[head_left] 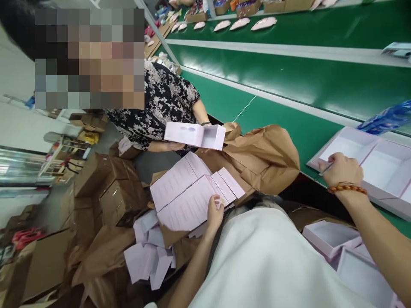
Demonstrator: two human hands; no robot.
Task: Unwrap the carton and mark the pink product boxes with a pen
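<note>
My left hand (215, 209) is at the lower right edge of the stacked pale pink boxes (186, 201), its fingers bent over a small box end; whether it grips one is unclear. On the right, my right hand (343, 171) is closed around a thin metallic tool (324, 170), beside the open pink box trays (349, 147) on the green table. Across from me, a person in a dark floral top holds an open pink box (195, 134) with both hands, above the stack.
Crumpled brown paper (266, 154) lies between the stack and the green table (289, 124). Brown cartons (118, 196) and loose white box pieces (149, 261) are at left. More open boxes (330, 239) sit low at right. Pink packets (263, 23) line the conveyor.
</note>
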